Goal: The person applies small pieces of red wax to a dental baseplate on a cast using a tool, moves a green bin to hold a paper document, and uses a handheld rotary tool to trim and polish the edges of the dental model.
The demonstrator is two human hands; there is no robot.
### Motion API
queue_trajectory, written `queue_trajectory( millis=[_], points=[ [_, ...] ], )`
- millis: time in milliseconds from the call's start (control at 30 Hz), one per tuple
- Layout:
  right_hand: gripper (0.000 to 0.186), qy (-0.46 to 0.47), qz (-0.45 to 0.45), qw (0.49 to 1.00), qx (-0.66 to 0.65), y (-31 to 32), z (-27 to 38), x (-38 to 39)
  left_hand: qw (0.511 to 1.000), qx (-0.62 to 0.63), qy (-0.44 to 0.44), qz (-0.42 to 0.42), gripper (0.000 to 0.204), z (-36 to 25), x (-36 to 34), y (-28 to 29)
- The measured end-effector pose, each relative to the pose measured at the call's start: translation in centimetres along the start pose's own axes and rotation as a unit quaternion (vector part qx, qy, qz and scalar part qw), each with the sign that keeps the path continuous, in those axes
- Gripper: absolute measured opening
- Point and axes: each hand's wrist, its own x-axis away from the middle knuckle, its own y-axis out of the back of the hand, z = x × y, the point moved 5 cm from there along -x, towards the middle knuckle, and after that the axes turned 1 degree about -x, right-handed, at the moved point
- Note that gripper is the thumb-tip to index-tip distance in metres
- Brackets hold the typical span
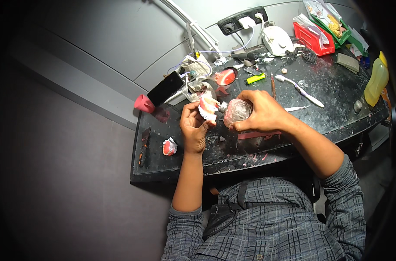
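Denture (206,108): a pink and white dental cast held up over the near middle of the table (337,108), just left of the wrapped tool. It looks rigid and light but probably brittle, with thin teeth that could chip; best taken by its thicker base or sides, not by the teeth.
Tool (237,111): a rounded, plastic-wrapped lump with a small metal nozzle pointing at the denture. The wrap looks smooth, likely a bit slippery, so a full-palm hold suits it.
Left hand (193,126): fingers curled, nearly closed, pinching the denture between thumb and fingertips from below and behind.
Right hand (263,114): wrapped closed around the tool, thumb underneath, fingers over the top; the nozzle end sits just beside the denture, contact too small to tell.
Second cast (169,147): lies on the table's left part, near the left wrist, untouched.
Around: phone (165,88) leaning at the back left, pink cup (144,103) at the table's left corner, white brush (299,89) and yellow bottle (376,80) to the right.
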Motion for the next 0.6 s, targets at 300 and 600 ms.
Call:
queue_trajectory(
  millis=[300, 600],
  points=[
    [0.063, -0.016, 0.007, 1.0, -0.01, 0.5, 0.37, 0.12, 1.0, -0.001, -0.004, 0.01, 0.068, -0.22, -0.11, -0.32],
    [0.062, -0.006, 0.009, 1.0, -0.006, 0.3, 0.22, 0.05, 1.0, -0.009, -0.009, 0.005, 0.069, -0.19, -0.09, -0.13]
  ],
)
